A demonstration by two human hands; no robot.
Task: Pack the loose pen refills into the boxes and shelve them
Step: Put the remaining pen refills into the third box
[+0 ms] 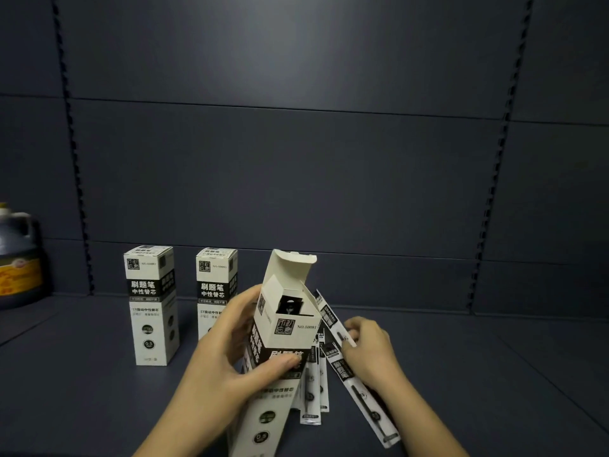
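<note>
My left hand (230, 351) grips a tall white and black refill box (283, 328) that leans toward me, its top flap open and dark refill ends showing inside. My right hand (369, 344) holds a packaged pen refill (359, 380), a long narrow black and white sleeve slanting down to the right beside the box. More loose refills (313, 397) lie on the dark shelf under and behind the box. Two closed boxes stand upright further back, one at the left (151, 305) and one beside it (216, 285), partly hidden by my left hand.
A dark jug with a yellow label (18, 255) stands at the far left of the shelf. The dark back panel (296, 159) with slotted uprights rises behind. The shelf surface (478, 357) stretches to the right.
</note>
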